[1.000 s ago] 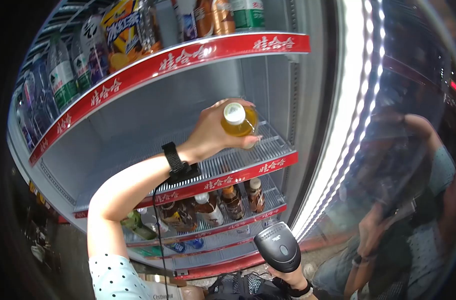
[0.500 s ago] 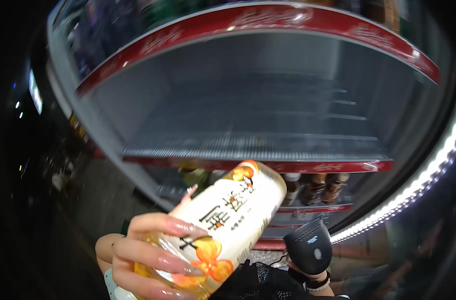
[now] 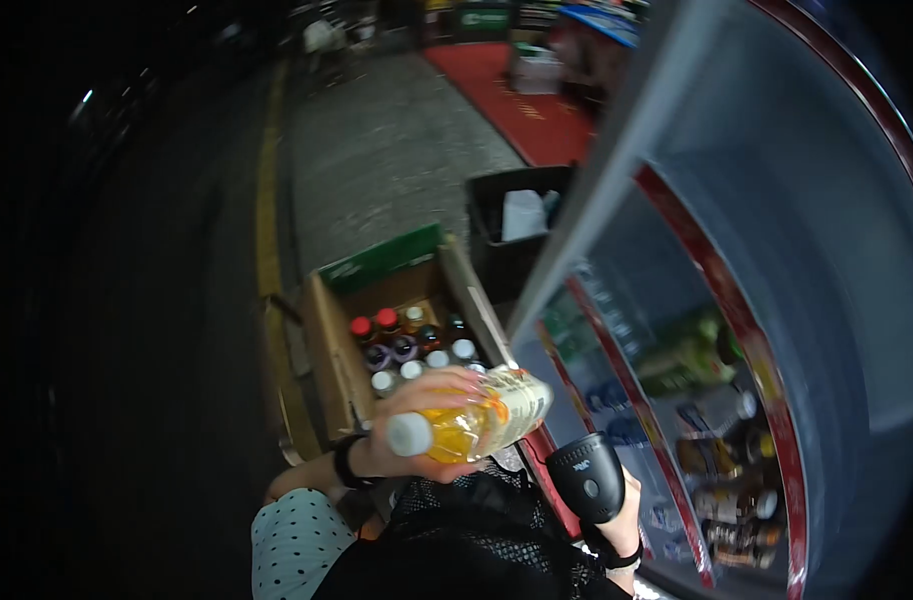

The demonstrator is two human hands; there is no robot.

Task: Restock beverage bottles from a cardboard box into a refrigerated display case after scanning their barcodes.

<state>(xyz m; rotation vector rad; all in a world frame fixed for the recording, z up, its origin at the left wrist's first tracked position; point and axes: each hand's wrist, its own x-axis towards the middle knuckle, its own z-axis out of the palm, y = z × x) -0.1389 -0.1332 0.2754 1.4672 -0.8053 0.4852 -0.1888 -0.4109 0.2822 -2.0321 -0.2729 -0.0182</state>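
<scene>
My left hand (image 3: 427,390) is wrapped around a plastic drink bottle (image 3: 517,408) of yellow liquid. Its white cap points left, and the pale label carries orange flowers. In my right hand (image 3: 625,512), at lower right, is a black handheld barcode scanner (image 3: 585,476). Just beyond the bottle stands an open cardboard box (image 3: 335,350) with a green flap. Inside it are several upright bottles with red, white and dark caps. The bottle I hold hides the box's near right corner.
On the right stands an open drinks cooler with red-edged shelves (image 3: 712,270); several bottles (image 3: 737,500) lie on its lower shelves. A black bin (image 3: 489,240) sits behind the box. Farther back are a red mat (image 3: 517,105) and a yellow line (image 3: 268,200) on the ground.
The view has swung left from the cooler shelves to the cardboard box. The bottle in my left hand has turned so its cap faces left. The scanner stays in my right hand.
</scene>
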